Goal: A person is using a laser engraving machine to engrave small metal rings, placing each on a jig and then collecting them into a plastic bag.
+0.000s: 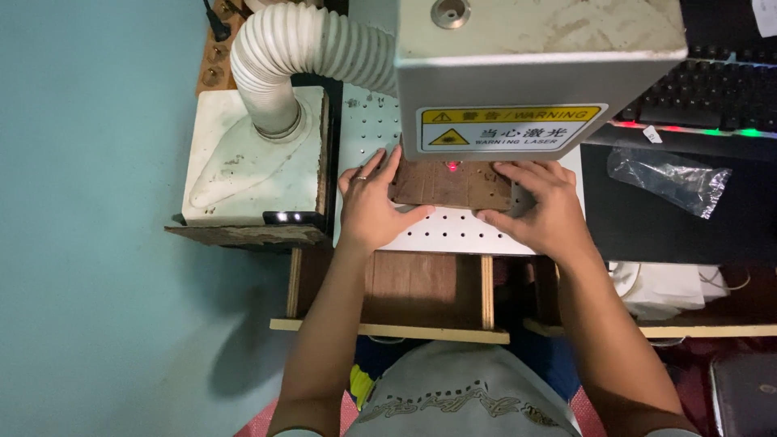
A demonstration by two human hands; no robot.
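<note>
A brown cardboard-like block [449,186] lies on the white perforated work plate [453,235] under a grey laser machine head [534,73]. A small red light spot [452,167] glows on the block's far edge. My left hand [368,206], with a ring on one finger, grips the block's left end, thumb along its near edge. My right hand [542,206] holds the block's right end, fingers spread over the top. The block's far part is hidden beneath the machine head.
A white ribbed hose [283,57] runs into a white box [251,158] on the left. A black mat [672,226] with a clear plastic bag [672,178] and a lit keyboard [712,97] lie on the right. A wooden frame [405,324] sits below the plate.
</note>
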